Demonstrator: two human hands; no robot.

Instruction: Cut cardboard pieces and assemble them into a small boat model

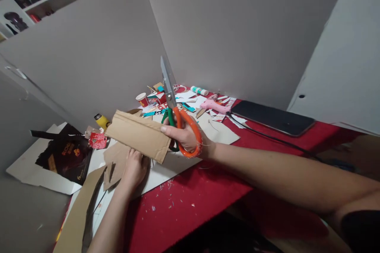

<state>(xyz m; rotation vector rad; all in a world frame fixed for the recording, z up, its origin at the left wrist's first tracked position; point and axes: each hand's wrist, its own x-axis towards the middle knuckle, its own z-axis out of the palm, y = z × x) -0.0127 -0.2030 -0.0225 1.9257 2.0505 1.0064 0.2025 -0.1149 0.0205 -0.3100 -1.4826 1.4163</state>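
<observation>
My right hand [185,134] is closed around a pair of scissors [170,94] with one orange and one green handle; the blades point up and look closed together. The thumb of that hand also presses on the right end of a folded strip of brown cardboard [136,130], tilted above the table. My left hand [136,168] is at the strip's lower edge, with its fingers mostly hidden behind the strip. Whether those fingers grip it, I cannot tell. Beneath lie another brown cardboard piece [114,166] and a white sheet [162,180].
On the red-covered table [190,209] are paper scraps, a pink glue gun [215,106], a black phone-like slab [273,118], a paper cup [142,99], a glue stick [198,90] and a yellow bottle [101,120]. A dark printed package [67,156] lies left. Walls stand behind.
</observation>
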